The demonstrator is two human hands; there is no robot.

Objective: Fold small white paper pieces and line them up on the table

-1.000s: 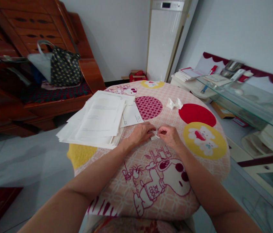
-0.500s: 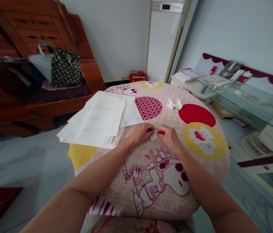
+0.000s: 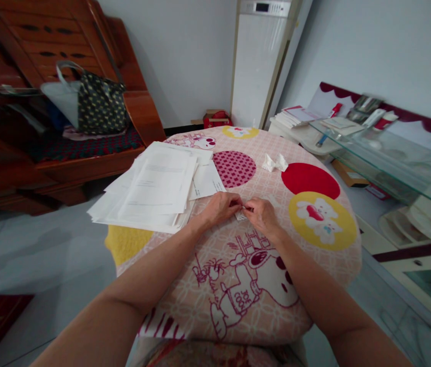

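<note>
Between my two hands is a small folded piece of white printed paper (image 3: pixel 240 215), mostly covered by the fingers. My left hand (image 3: pixel 221 206) pinches it from the left, fingertips closed. From the right, my right hand (image 3: pixel 263 215) pinches the same paper, and the fingertips of both hands nearly meet. Farther back on the table lies a folded paper shape (image 3: pixel 275 163) with two pointed wings, like a bow. A stack of white printed sheets (image 3: pixel 154 186) lies to the left of my left hand.
A patterned cloth covers the round table (image 3: pixel 238 275). To the right stands a glass-topped cabinet (image 3: pixel 391 163) bearing papers and cups. A wooden bench (image 3: pixel 138 114) with a dotted bag (image 3: pixel 100 104) is at the left. A tall white air conditioner (image 3: pixel 255 66) stands behind.
My right hand has moved slightly left, closer to my left hand. The paper between them is more covered. The stack and the bow-like paper stay in place.
</note>
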